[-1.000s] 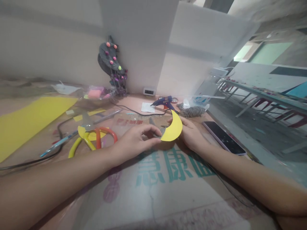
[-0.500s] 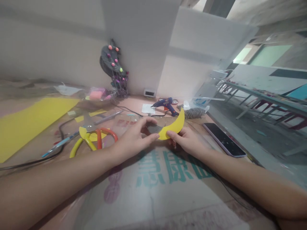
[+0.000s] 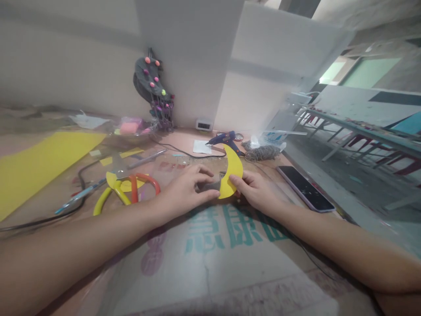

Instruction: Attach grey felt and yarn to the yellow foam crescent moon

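A yellow paper crescent (image 3: 234, 169) stands tilted between my hands, its upper tip pointing up and left. My right hand (image 3: 255, 186) pinches its right side, thumb in front and the other fingers behind. The thumb and fingers of my left hand (image 3: 189, 186) close in at the crescent's lower end, the thumb tip touching its edge. Behind that thumb shows a dark grey piece (image 3: 210, 186), partly hidden, its kind unclear. Left of my left wrist lie scissors with orange handles (image 3: 134, 188) and a tool with yellow handles (image 3: 121, 193).
Behind my hands lie a blue glue gun (image 3: 223, 138) and grey yarn (image 3: 263, 152). A phone (image 3: 305, 188) rests at right. A grey crescent decoration with pompoms (image 3: 144, 81) leans on the wall. Yellow sheet (image 3: 42, 162), pen (image 3: 77, 199) and black cord (image 3: 82, 186) lie left.
The yellow crescent has turned upright, its upper tip swinging left and its broad face now toward me. My left fingers have come down closer to the thumb.
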A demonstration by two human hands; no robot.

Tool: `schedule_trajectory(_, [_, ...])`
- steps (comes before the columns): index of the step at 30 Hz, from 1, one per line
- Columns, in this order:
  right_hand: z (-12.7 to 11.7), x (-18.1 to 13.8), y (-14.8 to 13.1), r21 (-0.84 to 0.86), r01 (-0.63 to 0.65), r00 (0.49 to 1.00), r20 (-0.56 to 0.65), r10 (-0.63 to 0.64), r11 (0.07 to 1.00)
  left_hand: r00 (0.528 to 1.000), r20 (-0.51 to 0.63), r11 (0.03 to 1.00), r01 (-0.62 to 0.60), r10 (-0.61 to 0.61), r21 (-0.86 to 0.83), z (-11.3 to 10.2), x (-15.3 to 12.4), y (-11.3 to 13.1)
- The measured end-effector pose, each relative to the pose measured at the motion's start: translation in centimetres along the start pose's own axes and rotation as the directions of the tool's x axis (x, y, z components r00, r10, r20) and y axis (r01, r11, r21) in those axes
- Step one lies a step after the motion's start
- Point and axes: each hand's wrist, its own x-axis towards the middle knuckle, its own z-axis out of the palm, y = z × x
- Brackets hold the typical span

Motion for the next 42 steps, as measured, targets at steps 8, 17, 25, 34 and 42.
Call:
schedule_trajectory(8, [0.2,-0.15,0.1,-0.15,0.217,0.976,0.056,-0.211,0.964,0.993,0.044,0.992,-0.114,0.112,0.057,-0.16,0.06,0.2])
schedule_trajectory(17, [0.1,0.0,0.33,-0.172,0.231,0.973,0.054,-0.225,0.958,0.988,0.054,0.984,-0.147,0.142,0.1,-0.28,0.1,0.34])
schedule_trajectory(25, [0.14,0.0,0.15,-0.15,0.222,0.974,0.084,-0.212,0.963,0.985,0.062,0.98,-0.164,0.158,0.111,-0.28,0.02,0.37])
schedule_trajectory(34, [0.19,-0.01,-0.31,-0.186,0.244,0.969,0.088,-0.232,0.952,0.994,0.039,0.988,-0.11,0.106,0.104,-0.4,0.17,0.69])
schedule_trajectory(42, [0.22,-0.09,0.09,-0.129,0.177,0.984,0.022,-0.176,0.976,0.999,-0.034,1.0,-0.008,0.008,-0.008,-0.39,0.0,0.49])
